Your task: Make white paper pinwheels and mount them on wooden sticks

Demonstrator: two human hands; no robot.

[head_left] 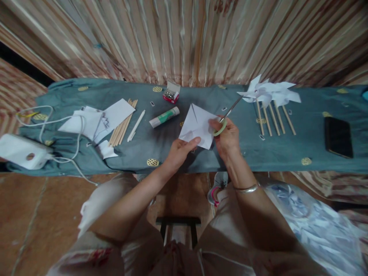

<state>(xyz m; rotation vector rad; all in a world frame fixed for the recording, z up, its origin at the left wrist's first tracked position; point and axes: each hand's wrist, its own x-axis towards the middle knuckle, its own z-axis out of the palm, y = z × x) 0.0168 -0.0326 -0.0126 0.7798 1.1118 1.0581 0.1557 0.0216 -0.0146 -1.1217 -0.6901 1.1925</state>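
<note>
A square sheet of white paper (198,124), with a slit running in from its upper corner, is held above the cloth. My left hand (184,151) grips its lower edge, thumb on top. My right hand (228,134) is closed around the green handle of a pair of scissors (220,128), whose blades point up and right, away from the paper. The right fingers also touch the paper's right side. Just left of the paper lies a glue stick (164,117). Behind that stands a small open red-and-white box (171,93) of metal pins.
Paper pinwheels (270,92) on wooden sticks lie to the right, a black phone (338,137) beyond them. On the left are loose sticks (123,124), a white pen (136,125), paper pieces (115,119) and a white power bank (24,150) with cable. A plastic bag (316,218) sits lower right.
</note>
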